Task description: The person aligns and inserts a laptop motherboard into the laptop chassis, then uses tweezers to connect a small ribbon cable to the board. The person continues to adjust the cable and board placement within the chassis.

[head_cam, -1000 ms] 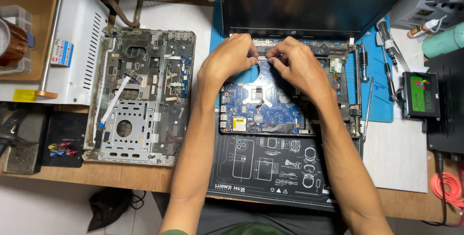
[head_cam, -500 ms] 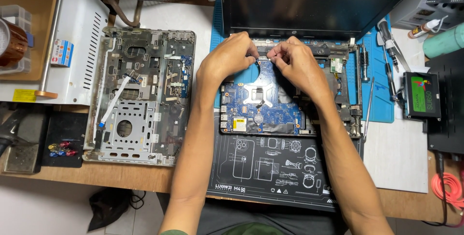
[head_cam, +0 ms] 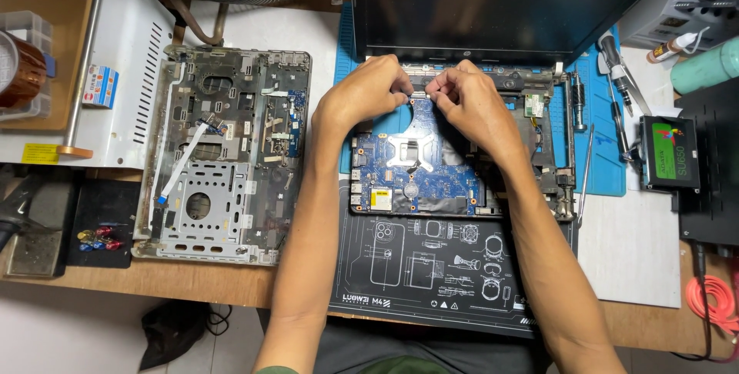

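Both hands, left hand (head_cam: 368,91) and right hand (head_cam: 468,97), pinch their fingers nearly closed on something too small to identify, just above the blue motherboard (head_cam: 416,170), steadying it there.

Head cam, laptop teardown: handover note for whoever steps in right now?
Left hand and right hand: both pinched at the top edge of the blue motherboard, near the hinge; what they grip is too small to tell.
The motherboard sits in the open laptop base, screen upright behind it, all on the black work mat.
Done: the palmrest cover is off and lies upside down to the left.
Left: the motherboard is not yet out.
Screwdrivers lie on the right.
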